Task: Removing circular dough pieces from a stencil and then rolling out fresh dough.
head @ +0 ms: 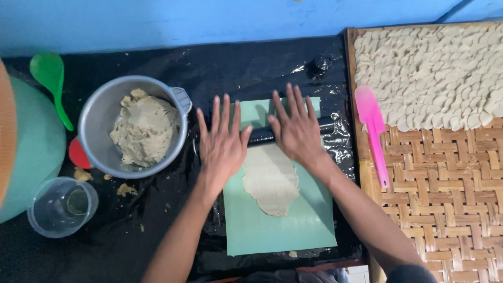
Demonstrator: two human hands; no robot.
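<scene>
- Spoon (50, 78), green, and clear cup (62, 206): seen far left of the mat (283, 225), beside a large green tub (29, 152).
- Bowl (133, 126), grey metal: set left of the mat, part-filled with a lump of raw dough; crumbs are scattered below it.
- Left hand (222, 144): laid flat, fingers spread, nothing grasped; the palm is pressed on the pin (262, 134) at the mat's left edge.
- Dough sheet (270, 181): spread thin down the middle of the mat, its far end under the pin.
- Right hand (298, 128): likewise open and flat on the pin, over the mat's far end.
- Spatula (373, 131), pink: laid right of the mat on a woven tray (445, 209) loaded with cut pieces (435, 73).
- Risk, as judged: uneven palm pressure could tear or thin the sheet; sticking to the pin could lift it; the mat could be slid on the black plastic (167, 220).
</scene>
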